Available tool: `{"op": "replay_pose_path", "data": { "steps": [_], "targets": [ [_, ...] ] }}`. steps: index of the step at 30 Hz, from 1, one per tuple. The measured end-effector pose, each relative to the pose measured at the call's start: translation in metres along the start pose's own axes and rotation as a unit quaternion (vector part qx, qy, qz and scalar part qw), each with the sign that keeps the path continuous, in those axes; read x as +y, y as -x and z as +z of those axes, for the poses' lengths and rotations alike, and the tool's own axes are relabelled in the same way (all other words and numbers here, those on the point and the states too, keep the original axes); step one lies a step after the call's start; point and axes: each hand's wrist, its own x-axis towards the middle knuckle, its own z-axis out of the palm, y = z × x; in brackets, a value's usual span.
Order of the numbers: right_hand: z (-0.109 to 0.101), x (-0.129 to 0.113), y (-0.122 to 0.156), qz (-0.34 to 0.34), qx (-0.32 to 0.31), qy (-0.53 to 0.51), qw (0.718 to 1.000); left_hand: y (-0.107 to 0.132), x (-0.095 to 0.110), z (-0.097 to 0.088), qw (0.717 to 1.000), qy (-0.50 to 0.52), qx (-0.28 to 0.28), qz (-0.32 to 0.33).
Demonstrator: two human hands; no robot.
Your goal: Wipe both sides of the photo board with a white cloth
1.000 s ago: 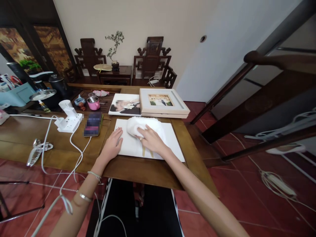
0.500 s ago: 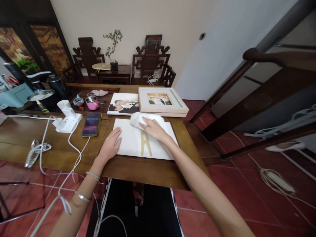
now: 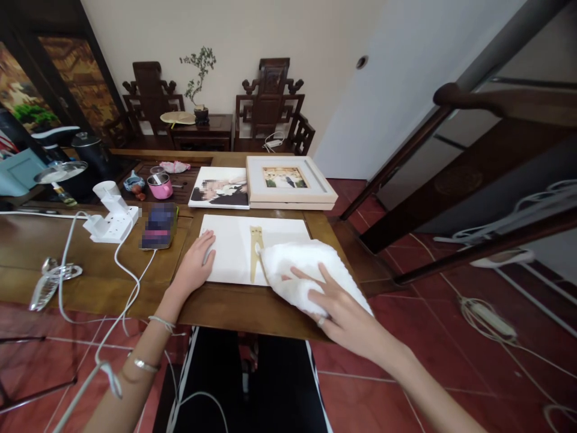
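Observation:
A white cloth [image 3: 311, 264] is gripped by my right hand [image 3: 338, 304] over the near right corner of a white panel [image 3: 229, 246]. Part of the cloth hangs past the panel toward the table's front right edge. On the panel is a tan hanger strip [image 3: 255, 255], its right side partly covered by the cloth. My left hand [image 3: 198, 258] lies with fingers stretched out on the panel's left edge, holding nothing.
Behind the panel are a photo print [image 3: 220, 187] and a framed picture [image 3: 288, 180]. To the left lie a phone [image 3: 158, 226], a power strip [image 3: 116, 222] with trailing cables, a pink cup [image 3: 160, 186] and a silver hair claw [image 3: 51, 282]. A dark wooden chair [image 3: 406, 198] stands right of the table [image 3: 252, 310].
My right hand has drawn the cloth from the panel's far side toward me and to the right, uncovering the top of the tan strip. My left hand stays on the panel's edge.

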Motion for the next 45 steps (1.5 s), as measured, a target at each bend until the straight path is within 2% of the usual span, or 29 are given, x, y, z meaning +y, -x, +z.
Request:
{"op": "replay_pose_path", "data": {
  "steps": [3,10,13,15,17,24,27,31,37,40,42,45],
  "targets": [
    [0.000,0.007,-0.010,0.003,0.001,-0.004,1.000,0.000,0.000,0.000,1.000,-0.003,-0.005,0.005],
    [0.002,0.068,-0.092,0.002,0.053,0.023,0.998,0.000,-0.004,-0.001,1.000,-0.013,-0.012,0.006],
    [0.002,0.084,-0.112,0.017,0.064,0.043,0.997,0.000,-0.005,0.000,1.000,-0.014,-0.009,0.007],
    [0.003,0.083,-0.110,0.014,0.059,0.054,0.997,0.001,-0.005,0.000,1.000,-0.010,-0.006,0.003],
    [0.004,0.072,-0.096,0.004,0.050,0.054,0.997,0.001,-0.004,0.000,1.000,-0.006,-0.003,-0.001],
    [-0.001,0.005,-0.004,-0.017,-0.006,0.012,1.000,0.000,-0.001,0.001,1.000,0.001,0.000,-0.005],
    [-0.005,-0.007,0.016,-0.019,-0.018,-0.004,1.000,0.000,-0.001,0.001,1.000,0.003,0.002,-0.003],
    [-0.010,0.010,0.004,0.021,-0.009,-0.002,1.000,0.000,-0.001,0.000,1.000,0.003,-0.001,-0.001],
    [-0.014,0.061,-0.069,0.063,-0.011,0.072,0.995,0.001,-0.001,-0.002,1.000,0.008,-0.007,-0.007],
    [-0.011,0.072,-0.095,0.085,-0.006,0.101,0.991,0.001,-0.001,-0.003,1.000,0.009,-0.004,-0.001],
    [-0.008,0.070,-0.097,0.081,-0.001,0.106,0.991,0.001,-0.001,-0.003,1.000,0.007,-0.004,0.000],
    [-0.002,0.054,-0.074,0.059,-0.001,0.108,0.992,0.001,-0.001,-0.003,1.000,0.003,-0.006,-0.002]
  ]
}}
